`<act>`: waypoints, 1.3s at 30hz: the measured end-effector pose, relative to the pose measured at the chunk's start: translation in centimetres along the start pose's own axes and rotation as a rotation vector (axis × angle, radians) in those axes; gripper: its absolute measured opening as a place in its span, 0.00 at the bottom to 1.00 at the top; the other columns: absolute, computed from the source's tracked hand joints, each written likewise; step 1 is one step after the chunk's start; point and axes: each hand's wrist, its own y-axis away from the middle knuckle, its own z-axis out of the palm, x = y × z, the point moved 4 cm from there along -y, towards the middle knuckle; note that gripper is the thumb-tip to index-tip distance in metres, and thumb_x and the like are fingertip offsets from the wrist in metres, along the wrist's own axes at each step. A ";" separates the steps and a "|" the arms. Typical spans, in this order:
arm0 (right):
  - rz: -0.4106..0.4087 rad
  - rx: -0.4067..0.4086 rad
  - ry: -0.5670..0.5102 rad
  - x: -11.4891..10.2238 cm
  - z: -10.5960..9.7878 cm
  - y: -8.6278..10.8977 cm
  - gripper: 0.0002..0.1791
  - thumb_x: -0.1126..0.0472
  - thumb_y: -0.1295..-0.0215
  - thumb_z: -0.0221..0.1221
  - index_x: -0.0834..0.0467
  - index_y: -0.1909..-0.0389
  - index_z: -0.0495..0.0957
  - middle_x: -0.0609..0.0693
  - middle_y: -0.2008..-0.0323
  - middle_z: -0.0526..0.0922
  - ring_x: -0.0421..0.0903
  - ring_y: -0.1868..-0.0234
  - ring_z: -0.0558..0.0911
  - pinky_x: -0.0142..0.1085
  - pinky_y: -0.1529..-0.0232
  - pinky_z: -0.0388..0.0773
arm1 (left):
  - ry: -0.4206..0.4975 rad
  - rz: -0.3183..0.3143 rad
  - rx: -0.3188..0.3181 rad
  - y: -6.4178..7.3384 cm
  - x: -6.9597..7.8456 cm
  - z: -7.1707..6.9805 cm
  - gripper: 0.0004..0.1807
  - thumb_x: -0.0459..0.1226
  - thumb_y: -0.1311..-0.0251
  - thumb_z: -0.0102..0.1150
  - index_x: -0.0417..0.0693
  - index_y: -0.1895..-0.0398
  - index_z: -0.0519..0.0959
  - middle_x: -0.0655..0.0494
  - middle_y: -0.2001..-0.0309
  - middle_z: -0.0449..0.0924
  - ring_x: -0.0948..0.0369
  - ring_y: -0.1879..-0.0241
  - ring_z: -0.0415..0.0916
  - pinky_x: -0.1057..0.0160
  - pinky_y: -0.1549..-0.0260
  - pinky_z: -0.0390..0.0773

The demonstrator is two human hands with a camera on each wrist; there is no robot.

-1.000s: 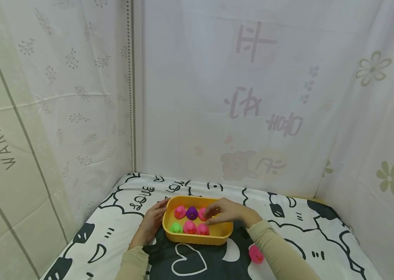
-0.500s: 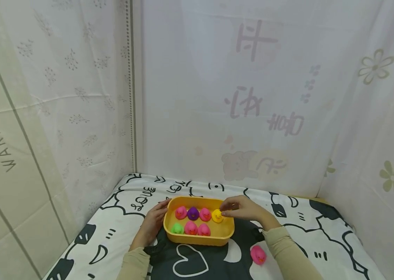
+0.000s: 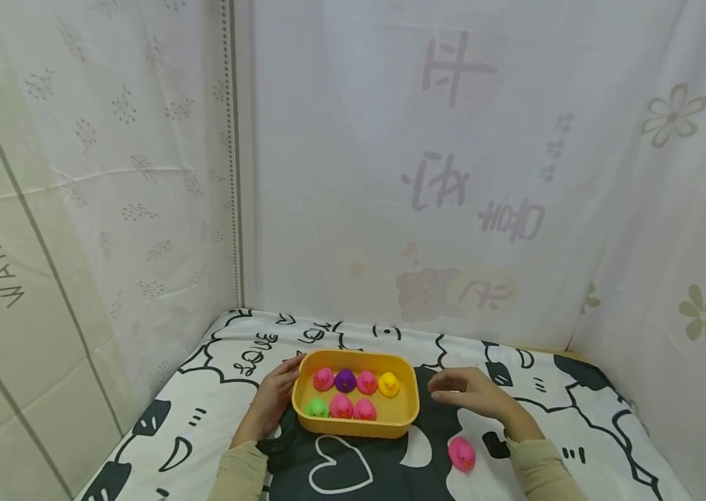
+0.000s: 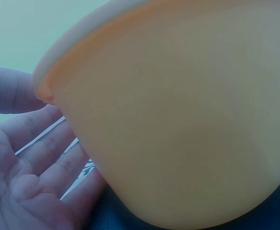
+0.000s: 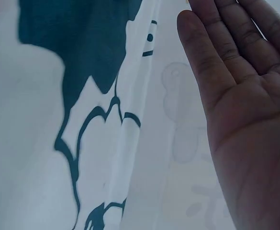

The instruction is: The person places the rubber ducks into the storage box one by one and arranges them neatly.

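Observation:
A yellow plastic basin [image 3: 356,429] holds small rubber ducks in two rows. In the back row are a pink duck [image 3: 324,379], a purple duck [image 3: 344,380], another pink one and a yellow duck [image 3: 388,384]. The front row has a green duck [image 3: 317,408] and two pink ones. My left hand [image 3: 274,396] rests against the basin's left end; in the left wrist view its thumb lies at the rim and its fingers extend along the outer wall [image 4: 178,120]. Just right of the basin, my right hand [image 3: 468,391] hovers with nothing in it, fingers relaxed.
One more pink duck [image 3: 461,454] lies outside the basin, on the black-and-white patterned cloth [image 3: 202,424], below my right hand. White printed curtains [image 3: 340,174] hang behind and at both sides of the cloth.
My right hand has let go of the yellow duck at the basin's back right and drawn away to the right, outside the rim. My left hand stays at the left end.

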 end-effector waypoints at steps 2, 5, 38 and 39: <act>0.018 0.007 -0.002 0.3 -0.1 0.4 0.17 0.50 0.32 0.63 0.56 0.49 0.83 0.49 0.51 0.86 0.43 0.50 0.83 0.38 0.47 0.81 | 0.000 0.002 -0.001 -0.1 0.1 0.0 0.30 0.38 0.31 0.50 0.42 0.26 0.66 0.43 0.28 0.65 0.48 0.29 0.62 0.44 0.29 0.57; 0.046 0.016 -0.014 0.8 -0.3 1.3 0.16 0.52 0.31 0.62 0.57 0.49 0.82 0.51 0.51 0.86 0.43 0.50 0.83 0.37 0.48 0.81 | -0.003 0.011 -0.003 -0.2 0.2 0.2 0.29 0.38 0.30 0.49 0.42 0.26 0.65 0.43 0.28 0.65 0.48 0.29 0.62 0.44 0.29 0.57; 0.022 -0.401 -0.351 3.1 1.4 5.8 0.17 0.64 0.39 0.66 0.61 0.49 0.82 0.61 0.44 0.80 0.48 0.46 0.80 0.36 0.44 0.78 | 0.026 -0.011 -0.017 -0.3 0.3 0.1 0.29 0.36 0.29 0.48 0.40 0.26 0.64 0.42 0.26 0.62 0.48 0.27 0.59 0.47 0.28 0.55; 0.009 -0.384 -0.333 3.3 1.4 5.7 0.16 0.64 0.38 0.66 0.60 0.49 0.83 0.60 0.44 0.80 0.48 0.47 0.80 0.36 0.44 0.78 | 0.025 -0.010 -0.016 -0.3 0.3 0.0 0.30 0.36 0.29 0.48 0.40 0.25 0.63 0.42 0.26 0.62 0.48 0.27 0.59 0.47 0.28 0.55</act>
